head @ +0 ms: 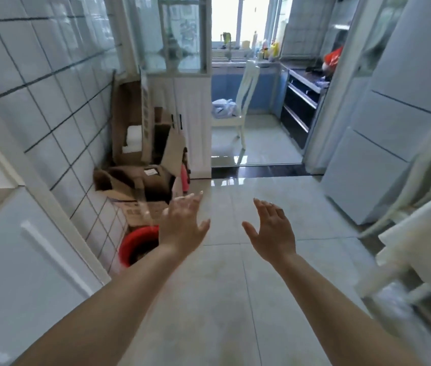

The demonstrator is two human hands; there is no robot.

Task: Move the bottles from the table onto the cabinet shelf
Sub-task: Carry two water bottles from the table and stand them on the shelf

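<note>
Tiled floor (235,273) below your left hand (182,225) and right hand (272,231): both spread, empty; no task bottles or desk identifiable.

No text can be read: the white label (150,171) on the cardboard boxes (140,180) at the left wall is too blurred.

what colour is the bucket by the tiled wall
Red bucket, seen in the head view, partly behind the left forearm.
</note>
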